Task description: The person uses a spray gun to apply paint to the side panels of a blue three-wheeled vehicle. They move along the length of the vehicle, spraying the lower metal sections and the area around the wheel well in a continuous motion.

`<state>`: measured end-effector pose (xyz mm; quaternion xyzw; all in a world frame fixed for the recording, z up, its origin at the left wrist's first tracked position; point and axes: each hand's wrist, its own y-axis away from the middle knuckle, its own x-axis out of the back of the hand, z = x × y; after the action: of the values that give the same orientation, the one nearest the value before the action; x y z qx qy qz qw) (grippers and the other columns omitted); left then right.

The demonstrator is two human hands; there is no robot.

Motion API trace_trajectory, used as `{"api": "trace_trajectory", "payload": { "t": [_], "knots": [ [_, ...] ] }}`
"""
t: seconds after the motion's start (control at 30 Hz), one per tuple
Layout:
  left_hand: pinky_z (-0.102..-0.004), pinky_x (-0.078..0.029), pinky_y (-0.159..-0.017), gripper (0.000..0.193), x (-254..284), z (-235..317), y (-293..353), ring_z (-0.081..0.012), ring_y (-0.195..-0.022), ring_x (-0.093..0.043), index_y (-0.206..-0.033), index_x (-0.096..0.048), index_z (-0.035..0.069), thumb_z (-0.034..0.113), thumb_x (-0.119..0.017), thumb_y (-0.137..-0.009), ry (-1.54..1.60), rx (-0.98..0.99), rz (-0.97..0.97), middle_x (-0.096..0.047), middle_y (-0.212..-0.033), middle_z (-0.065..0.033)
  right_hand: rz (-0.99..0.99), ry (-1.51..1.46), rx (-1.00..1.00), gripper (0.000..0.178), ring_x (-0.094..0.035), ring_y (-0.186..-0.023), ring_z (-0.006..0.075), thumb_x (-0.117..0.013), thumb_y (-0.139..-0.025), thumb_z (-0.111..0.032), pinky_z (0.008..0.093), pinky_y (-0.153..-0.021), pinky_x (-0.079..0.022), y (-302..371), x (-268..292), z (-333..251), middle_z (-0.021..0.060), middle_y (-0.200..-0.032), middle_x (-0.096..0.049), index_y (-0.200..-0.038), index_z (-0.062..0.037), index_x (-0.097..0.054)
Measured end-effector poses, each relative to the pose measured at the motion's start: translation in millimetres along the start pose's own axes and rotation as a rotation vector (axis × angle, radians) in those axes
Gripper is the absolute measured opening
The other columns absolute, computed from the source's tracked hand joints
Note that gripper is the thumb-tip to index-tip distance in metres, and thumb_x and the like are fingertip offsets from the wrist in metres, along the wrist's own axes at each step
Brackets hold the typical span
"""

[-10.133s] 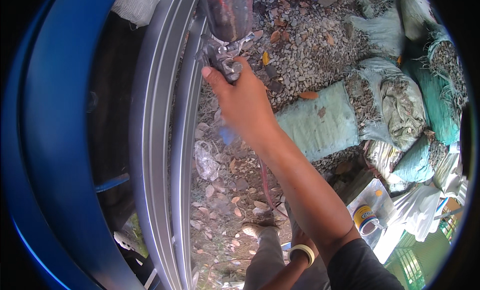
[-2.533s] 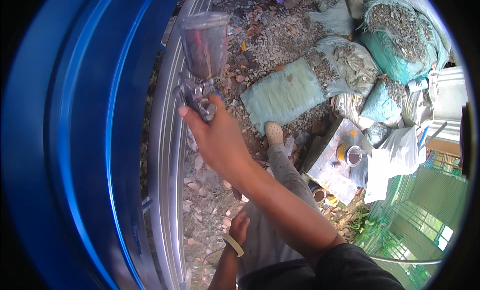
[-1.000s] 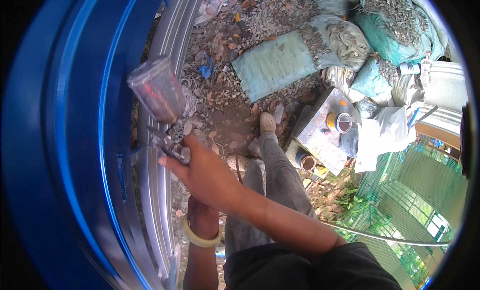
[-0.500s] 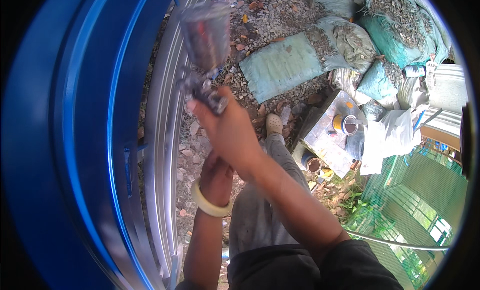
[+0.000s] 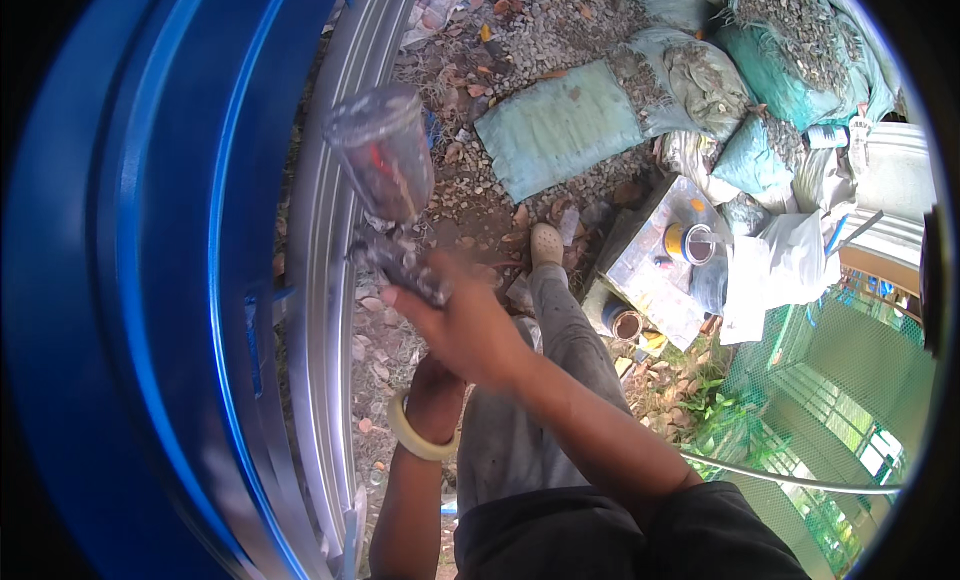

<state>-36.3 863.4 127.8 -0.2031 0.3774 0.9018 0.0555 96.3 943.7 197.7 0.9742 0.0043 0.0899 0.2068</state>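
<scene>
My right hand (image 5: 465,325) grips a paint spray gun (image 5: 392,255) with a translucent cup (image 5: 380,160) on top, held close to a grey metal frame (image 5: 325,270) that stands beside a glossy blue panel (image 5: 130,280). The gun is blurred. My left hand (image 5: 435,375), with a yellow band on the wrist (image 5: 420,435), is tucked under my right hand and mostly hidden; its fingers cannot be made out.
Gravel and dead leaves cover the ground. Filled sacks (image 5: 560,125) lie at the top right. A board with small paint cans (image 5: 690,245) and white bags (image 5: 790,270) sits to the right, next to a green mesh fence (image 5: 850,380). My leg and shoe (image 5: 547,245) stand below.
The spray gun has swung along the grey frame, down a second ago, up half a second ago, now lower again. My left hand has come up beneath my right hand.
</scene>
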Motion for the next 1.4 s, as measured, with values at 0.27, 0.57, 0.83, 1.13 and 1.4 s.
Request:
{"api": "trace_trajectory", "payload": {
  "t": [0.27,0.57,0.83,1.13,1.4],
  "knots": [
    [-0.0314,-0.048,-0.090,0.046,24.0,-23.9,8.3,-0.0127,-0.108,-0.061,-0.142,-0.057,0.001,0.027,-0.064,-0.106,-0.125,0.049,0.047,-0.067,-0.123,-0.0043,0.068,-0.020,-0.095,0.050,-0.071,-0.098,0.0525,-0.069,-0.101,-0.041,0.0542,-0.086,-0.055,3.3,-22.2,32.8,0.0344,-0.104,-0.072,-0.124,0.0007,-0.058],
    [-0.0303,-0.050,-0.082,0.044,71.2,-75.7,-29.0,-0.0118,-0.098,-0.062,-0.139,-0.058,0.001,0.027,-0.064,-0.105,-0.157,0.226,0.163,-0.067,-0.118,-0.0051,0.118,0.012,-0.106,0.054,-0.070,-0.102,0.0511,-0.069,-0.100,-0.046,0.0538,-0.088,-0.055,-14.5,-61.6,122.4,0.0306,-0.109,-0.074,-0.128,-0.0016,-0.055],
    [-0.0323,-0.055,-0.086,0.036,82.5,-131.6,-29.2,-0.0138,-0.097,-0.064,-0.131,-0.060,0.005,0.013,-0.071,-0.098,-0.215,0.359,0.087,-0.065,-0.114,-0.0033,-0.288,0.065,-0.295,0.055,-0.072,-0.100,0.0480,-0.069,-0.098,-0.052,0.0520,-0.089,-0.056,-13.7,-33.1,171.9,0.0283,-0.097,-0.075,-0.128,-0.0060,-0.061],
    [-0.0330,-0.051,-0.094,0.036,33.7,-145.7,-124.3,-0.0153,-0.114,-0.063,-0.137,-0.061,0.008,0.024,-0.068,-0.105,-0.540,0.245,0.145,-0.066,-0.122,-0.0041,0.009,-0.051,-0.056,0.056,-0.073,-0.097,0.0480,-0.071,-0.097,-0.051,0.0529,-0.086,-0.055,-168.8,19.8,201.7,0.0276,-0.096,-0.075,-0.130,-0.0061,-0.060],
    [-0.0356,-0.051,-0.104,0.043,-2.1,-166.2,-198.2,-0.0223,-0.118,-0.065,-0.140,-0.059,0.002,0.028,-0.066,-0.106,-0.636,0.274,0.082,-0.067,-0.127,-0.0135,0.214,-0.197,0.004,0.050,-0.072,-0.089,0.0477,-0.073,-0.098,-0.048,0.0537,-0.078,-0.054,-345.4,120.7,176.1,0.0261,-0.088,-0.073,-0.120,-0.0047,-0.060]
  ]
}}
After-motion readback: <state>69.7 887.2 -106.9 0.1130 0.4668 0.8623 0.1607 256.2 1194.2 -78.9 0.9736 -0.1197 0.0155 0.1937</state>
